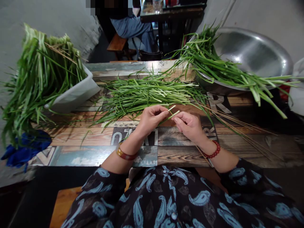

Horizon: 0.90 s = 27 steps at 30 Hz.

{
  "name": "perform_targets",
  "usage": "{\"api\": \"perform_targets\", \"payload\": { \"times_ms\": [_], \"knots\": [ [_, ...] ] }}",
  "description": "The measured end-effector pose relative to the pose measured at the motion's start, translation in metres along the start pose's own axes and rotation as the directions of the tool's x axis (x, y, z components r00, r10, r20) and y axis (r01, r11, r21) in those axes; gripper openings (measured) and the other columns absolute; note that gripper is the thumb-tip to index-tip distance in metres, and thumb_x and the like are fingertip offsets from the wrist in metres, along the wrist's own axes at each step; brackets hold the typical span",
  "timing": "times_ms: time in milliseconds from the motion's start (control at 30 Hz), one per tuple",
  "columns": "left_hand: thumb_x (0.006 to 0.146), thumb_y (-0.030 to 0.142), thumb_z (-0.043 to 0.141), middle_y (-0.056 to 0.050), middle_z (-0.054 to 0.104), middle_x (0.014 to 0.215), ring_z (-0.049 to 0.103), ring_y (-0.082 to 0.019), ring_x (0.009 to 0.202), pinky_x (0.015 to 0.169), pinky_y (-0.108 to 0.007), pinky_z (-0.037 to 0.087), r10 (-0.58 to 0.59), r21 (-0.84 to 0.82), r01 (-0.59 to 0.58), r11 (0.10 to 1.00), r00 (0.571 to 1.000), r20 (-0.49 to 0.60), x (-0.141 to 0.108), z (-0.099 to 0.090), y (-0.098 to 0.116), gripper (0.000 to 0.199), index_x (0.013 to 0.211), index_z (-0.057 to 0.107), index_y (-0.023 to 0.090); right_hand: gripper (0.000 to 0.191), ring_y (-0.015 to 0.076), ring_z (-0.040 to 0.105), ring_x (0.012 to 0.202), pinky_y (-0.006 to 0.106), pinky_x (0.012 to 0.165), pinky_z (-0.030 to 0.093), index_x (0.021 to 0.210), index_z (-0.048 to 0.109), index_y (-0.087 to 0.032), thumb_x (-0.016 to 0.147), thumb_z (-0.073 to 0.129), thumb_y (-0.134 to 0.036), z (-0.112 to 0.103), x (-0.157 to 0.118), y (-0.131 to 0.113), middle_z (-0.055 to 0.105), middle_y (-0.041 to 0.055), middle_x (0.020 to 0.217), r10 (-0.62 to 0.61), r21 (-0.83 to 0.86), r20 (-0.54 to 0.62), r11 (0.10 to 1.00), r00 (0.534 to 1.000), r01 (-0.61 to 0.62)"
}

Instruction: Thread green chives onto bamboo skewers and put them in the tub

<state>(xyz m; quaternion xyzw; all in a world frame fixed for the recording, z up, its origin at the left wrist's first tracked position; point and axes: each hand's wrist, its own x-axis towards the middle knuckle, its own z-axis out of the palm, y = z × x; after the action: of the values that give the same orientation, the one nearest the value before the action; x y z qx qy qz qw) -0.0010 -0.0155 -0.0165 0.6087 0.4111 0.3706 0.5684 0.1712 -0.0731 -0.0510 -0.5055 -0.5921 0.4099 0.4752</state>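
My left hand (154, 119), with an amber bangle at the wrist, is closed on thin green chive stalks (172, 108) whose pale ends poke out past the fingertips. Close by on the right, my right hand (187, 125) wears a red bead bracelet and pinches near the pale stalk ends; a thin skewer (200, 151) shows beneath it, and whether the hand holds it is unclear. Just beyond both hands a loose pile of chives (147, 91) lies across the patterned wooden table (90, 155). Several thin bamboo skewers (234, 118) lie to the right of the pile.
At the left, a white bin (76, 91) holds upright chives with skewers on top. Blue gloves (26, 147) lie near it. A large steel bowl (256, 47) at the right has chives over its rim. A seated person in jeans (135, 30) is beyond the table.
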Motion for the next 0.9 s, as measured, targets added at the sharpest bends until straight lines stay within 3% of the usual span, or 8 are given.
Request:
{"api": "perform_targets", "payload": {
  "times_ms": [300,467,567,733,833,900],
  "knots": [
    [0.077,0.031,0.068,0.001,0.06,0.063,0.048,-0.009,0.058,0.058,-0.021,0.04,0.004,0.048,-0.011,0.999,0.989,0.146,-0.002,0.004,0.001,0.021,0.066,0.066,0.013,0.02,0.009,0.046,0.045,0.022,0.049,0.036,0.075,0.059,-0.019,0.09,0.055,-0.032,-0.002,0.003,-0.004,0.053,-0.0048,0.049,-0.045,-0.158,-0.02,0.987,0.999,0.041],
    [0.081,0.04,0.067,-0.004,0.07,0.079,0.059,-0.012,0.069,0.065,-0.023,0.047,-0.009,0.089,-0.012,0.996,0.975,0.224,0.0,-0.003,0.003,0.028,0.083,0.071,0.012,0.02,0.0083,0.045,0.044,0.021,0.046,0.035,0.076,0.059,-0.019,0.089,0.056,-0.034,-0.002,0.005,0.0,0.052,-0.0052,0.05,-0.001,-0.103,-0.007,0.995,1.0,0.0],
    [0.087,0.042,0.061,-0.004,0.067,0.071,0.06,-0.011,0.058,0.056,-0.021,0.046,-0.078,0.137,0.036,0.99,0.944,0.32,-0.001,-0.004,0.002,0.032,0.081,0.067,0.012,0.021,0.0073,0.043,0.042,0.021,0.043,0.033,0.078,0.057,-0.019,0.087,0.059,-0.038,0.0,0.006,0.0,0.051,-0.0061,0.051,0.083,0.014,-0.002,0.996,0.997,-0.083],
    [0.091,0.036,0.054,0.001,0.061,0.056,0.056,-0.009,0.044,0.045,-0.018,0.037,-0.074,0.338,-0.037,0.94,0.948,0.308,-0.005,0.0,-0.001,0.03,0.075,0.065,0.014,0.033,0.0056,0.033,0.035,0.02,0.035,0.027,0.103,0.056,-0.018,0.084,0.064,-0.043,0.0,0.005,-0.007,0.047,-0.0114,0.049,0.218,0.245,0.092,0.941,0.972,-0.234],
    [0.091,0.035,0.055,0.0,0.067,0.064,0.061,-0.012,0.054,0.051,-0.02,0.042,-0.005,0.385,-0.124,0.915,0.948,0.318,-0.002,-0.004,-0.005,0.027,0.081,0.069,0.014,0.032,0.0053,0.034,0.035,0.02,0.035,0.026,0.1,0.057,-0.018,0.085,0.063,-0.045,0.0,0.004,-0.01,0.046,-0.0109,0.048,0.211,0.244,0.096,0.942,0.973,-0.228],
    [0.09,0.031,0.056,-0.003,0.071,0.075,0.064,-0.014,0.067,0.061,-0.022,0.047,0.122,0.407,-0.192,0.893,0.974,0.193,0.004,-0.013,-0.009,0.024,0.088,0.072,0.014,0.03,0.005,0.035,0.035,0.02,0.036,0.027,0.096,0.058,-0.017,0.085,0.063,-0.045,0.0,0.004,-0.01,0.047,-0.0102,0.048,0.206,0.209,0.093,0.952,0.974,-0.221]
  ]
}}
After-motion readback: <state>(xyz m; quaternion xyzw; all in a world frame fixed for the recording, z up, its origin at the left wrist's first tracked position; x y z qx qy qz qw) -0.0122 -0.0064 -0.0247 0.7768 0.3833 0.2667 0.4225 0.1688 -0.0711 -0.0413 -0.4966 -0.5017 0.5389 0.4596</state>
